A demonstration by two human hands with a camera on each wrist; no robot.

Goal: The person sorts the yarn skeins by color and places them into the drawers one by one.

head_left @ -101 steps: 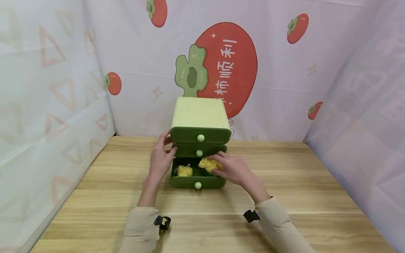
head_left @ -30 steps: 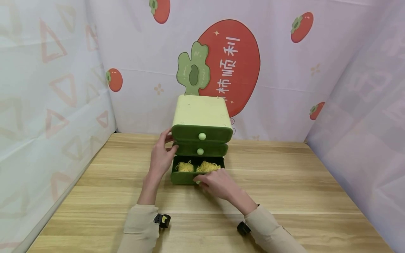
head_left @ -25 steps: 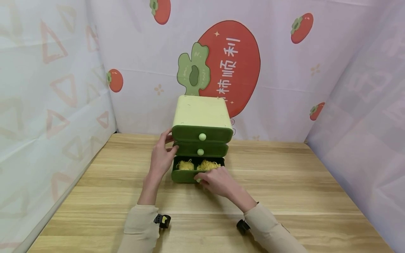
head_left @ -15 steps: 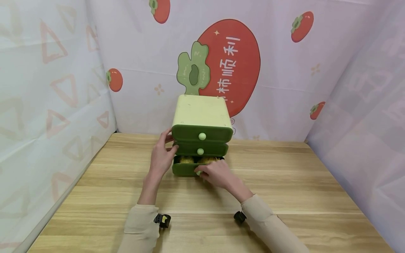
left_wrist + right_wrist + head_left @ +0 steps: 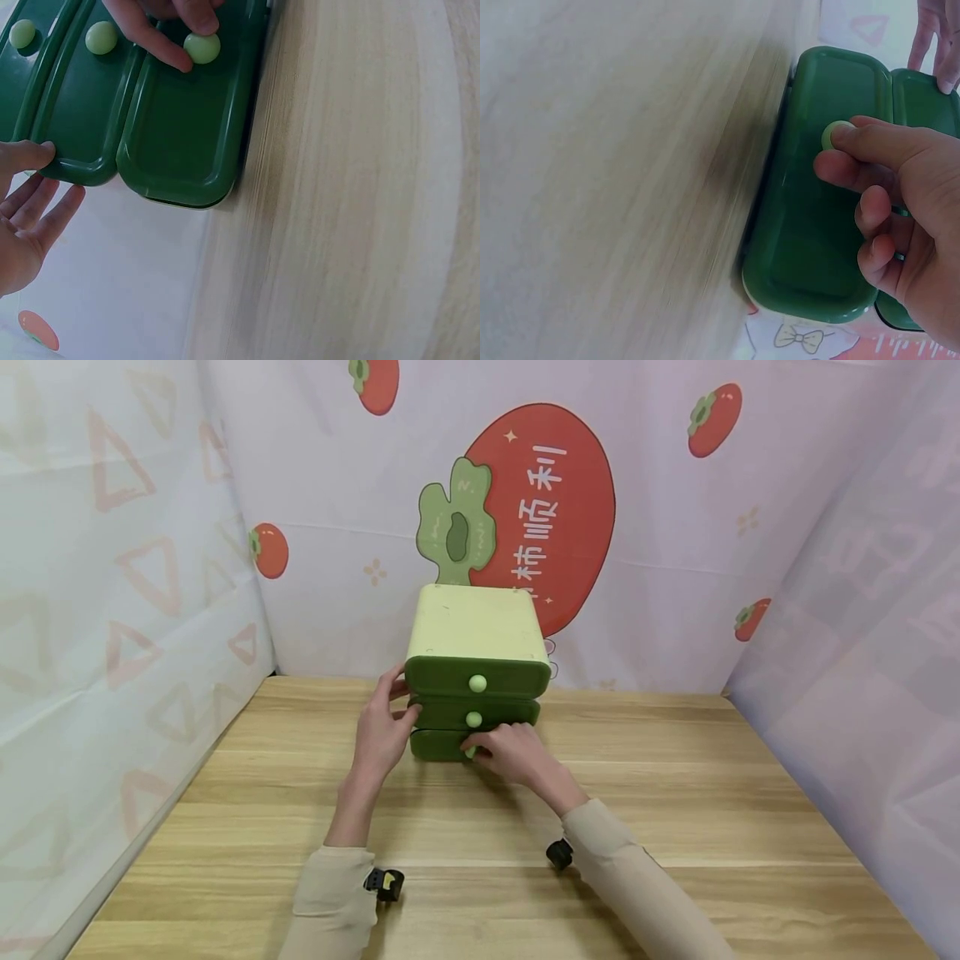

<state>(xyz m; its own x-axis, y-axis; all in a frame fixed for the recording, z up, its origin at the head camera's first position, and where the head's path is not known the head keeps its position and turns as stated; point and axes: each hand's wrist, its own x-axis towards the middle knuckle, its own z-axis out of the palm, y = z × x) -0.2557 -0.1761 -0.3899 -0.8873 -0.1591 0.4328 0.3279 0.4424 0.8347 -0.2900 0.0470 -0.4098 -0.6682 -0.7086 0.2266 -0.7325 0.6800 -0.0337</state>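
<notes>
A small cabinet with a pale yellow-green shell and three dark green drawers stands on the table. Its top drawer, middle drawer and bottom drawer all look pushed in. My right hand pinches the round pale knob of the bottom drawer between thumb and forefinger; the other fingers curl loosely in the right wrist view. My left hand holds the cabinet's left side, thumb on the middle drawer's front edge and fingers along the side. The yellow yarn bundles inside the bottom drawer are hidden.
The wooden table spreads in front of the cabinet and to both sides. A white cloth backdrop printed with red persimmons rises close behind. Cloth walls stand at left and right. Dark straps with small devices sit at both wrists.
My right hand let go of a yarn bundle in the bottom drawer, took its knob and pushed the drawer inward, covering both bundles. The left hand stayed at the cabinet's side.
</notes>
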